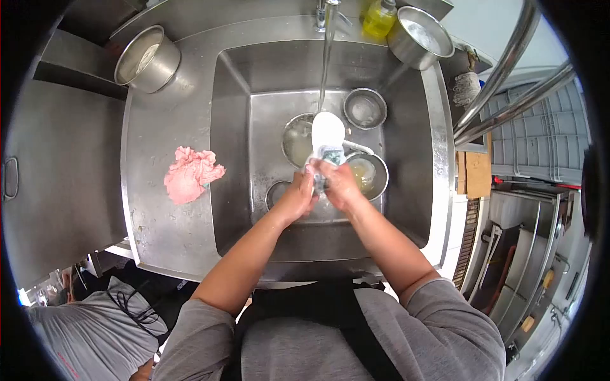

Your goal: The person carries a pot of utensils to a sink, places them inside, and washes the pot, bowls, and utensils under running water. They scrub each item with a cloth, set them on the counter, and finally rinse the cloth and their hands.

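Note:
Over the sink (230,146), my left hand (301,197) is closed around the handle end of a white paddle-shaped utensil (328,129). Its broad oval head points away from me, below the running water (325,76). Pressed close to it, my right hand (339,183) grips a wet, greenish scrubbing pad (332,154) against the handle. Fingers of both hands overlap and partly hide the pad. Beneath the hands are metal bowls: one with cloudy water (297,141) to the left, another with yellowish liquid (379,176) to the right. A white handle (358,147) rests by the right bowl.
Farther back in the sink sits a small round pan (365,108). A pink cloth (190,174) lies on the left counter, with a metal pot (148,60) behind it. Yellow soap (379,19) and another pot (420,39) stand at the back right. Another person (95,327) is at lower left.

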Demonstrator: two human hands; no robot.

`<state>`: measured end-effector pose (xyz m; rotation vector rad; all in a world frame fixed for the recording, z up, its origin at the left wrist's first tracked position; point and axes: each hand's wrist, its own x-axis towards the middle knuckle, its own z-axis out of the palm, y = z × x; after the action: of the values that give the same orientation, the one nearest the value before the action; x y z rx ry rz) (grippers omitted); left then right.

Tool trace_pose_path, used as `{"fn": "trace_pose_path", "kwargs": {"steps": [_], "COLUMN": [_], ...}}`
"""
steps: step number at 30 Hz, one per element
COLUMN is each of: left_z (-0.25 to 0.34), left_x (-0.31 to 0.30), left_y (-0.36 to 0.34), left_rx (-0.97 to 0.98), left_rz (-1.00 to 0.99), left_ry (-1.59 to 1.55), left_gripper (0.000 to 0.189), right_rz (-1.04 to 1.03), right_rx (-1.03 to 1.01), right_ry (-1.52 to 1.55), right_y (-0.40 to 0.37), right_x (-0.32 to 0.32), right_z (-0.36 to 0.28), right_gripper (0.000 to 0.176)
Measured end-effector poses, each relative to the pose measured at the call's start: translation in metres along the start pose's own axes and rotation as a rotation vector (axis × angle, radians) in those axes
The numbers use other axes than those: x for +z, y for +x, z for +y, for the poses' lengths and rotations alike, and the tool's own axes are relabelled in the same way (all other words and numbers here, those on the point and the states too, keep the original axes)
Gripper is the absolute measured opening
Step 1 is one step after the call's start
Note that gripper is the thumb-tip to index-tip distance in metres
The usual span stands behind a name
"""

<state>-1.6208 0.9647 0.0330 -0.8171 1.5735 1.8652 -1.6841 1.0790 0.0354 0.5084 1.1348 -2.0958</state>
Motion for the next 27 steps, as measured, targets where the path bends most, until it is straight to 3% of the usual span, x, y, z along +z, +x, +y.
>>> {"fn": "trace_pose_path", "kwargs": {"steps": [1, 2, 3, 5, 6, 7, 9, 10, 11, 12, 15, 16, 17, 19, 20, 21, 22, 23, 24, 25, 27], "left_z": [-0.023, -0.032, -0.009, 0.061, 0.069, 0.071, 0.072, 0.073, 0.091, 0.085, 0.039, 0.055, 0.085, 0.052, 0.053, 0.058, 0.064, 0.068, 0.072, 0.074, 0.068], "left_x": [-0.001, -0.001, -0.001, -0.004, -0.020, -0.028, -0.045, -0.051, -0.055, -0.057, -0.023, 0.005, 0.014, 0.024, 0.024, 0.022, 0.018, 0.010, 0.000, -0.012, -0.026], "left_y": [0.028, 0.046, 0.037, 0.011, 0.024, 0.032, 0.046, 0.051, 0.041, 0.057, 0.087, 0.055, 0.024, 0.045, 0.037, 0.026, 0.017, 0.012, 0.007, 0.005, 0.014], "left_rx": [0.262, 0.525, 0.532, 0.164, 0.148, 0.105, 0.181, 0.186, 0.107, 0.238, 0.480, 0.425, 0.261, 0.636, 0.638, 0.554, 0.465, 0.465, 0.365, 0.264, 0.187], "left_rz": [0.209, 0.419, 0.423, 0.073, -0.162, -0.182, -0.160, 0.049, 0.174, 0.214, 0.271, 0.367, 0.310, 0.427, 0.427, 0.209, -0.004, 0.001, -0.176, -0.351, -0.458], "left_ry": [0.074, 0.145, 0.137, -0.229, -0.425, -0.420, -0.544, -0.553, -0.418, -0.094, 0.773, 0.603, 0.538, 0.455, 0.455, 0.215, -0.026, -0.028, -0.162, -0.294, -0.287], "left_gripper": [0.053, 0.053, 0.053, 0.050, 0.042, 0.040, 0.039, 0.044, 0.054, 0.060, 0.064, 0.052, 0.043, 0.038, 0.038, 0.038, 0.039, 0.039, 0.047, 0.056, 0.064], "right_rz": [-0.030, 0.003, -0.149, -0.243, -0.208, -0.192, -0.339, -0.337, -0.277, -0.217, -0.053, 0.054, 0.159, 0.294, 0.285, 0.283, 0.314, 0.333, 0.244, 0.236, -0.109], "right_rx": [-0.031, 0.053, 0.161, 0.326, 0.252, 0.139, 0.224, 0.222, 0.029, -0.165, -0.269, -0.217, -0.167, -0.347, -0.461, -0.461, -0.664, -0.854, -1.132, -1.135, -1.427], "right_ry": [-0.159, -0.074, 0.004, -0.153, -0.052, -0.222, -0.594, -0.594, -0.727, -0.859, -0.179, -0.138, -0.092, -0.040, -0.191, -0.192, -0.656, -1.123, -1.221, -1.222, -1.723], "right_y": [0.006, 0.010, 0.018, 0.009, 0.001, -0.007, -0.024, -0.027, -0.029, -0.029, 0.008, 0.027, 0.045, 0.071, 0.078, 0.077, 0.075, 0.073, 0.069, 0.060, 0.035], "right_x": [-0.004, 0.001, -0.010, 0.004, 0.013, 0.018, 0.010, 0.001, -0.005, -0.007, 0.023, 0.023, 0.022, 0.025, 0.019, 0.014, 0.010, 0.009, 0.014, 0.016, 0.034], "right_z": [-0.007, -0.018, -0.014, 0.000, 0.010, 0.014, 0.014, 0.011, 0.003, -0.004, -0.025, -0.033, -0.038, -0.048, -0.050, -0.057, -0.065, -0.068, -0.068, -0.068, -0.079], "right_gripper": [0.022, 0.016, 0.016, 0.018, 0.025, 0.031, 0.034, 0.034, 0.036, 0.039, 0.035, 0.035, 0.035, 0.030, 0.030, 0.030, 0.033, 0.037, 0.045, 0.045, 0.046]}}
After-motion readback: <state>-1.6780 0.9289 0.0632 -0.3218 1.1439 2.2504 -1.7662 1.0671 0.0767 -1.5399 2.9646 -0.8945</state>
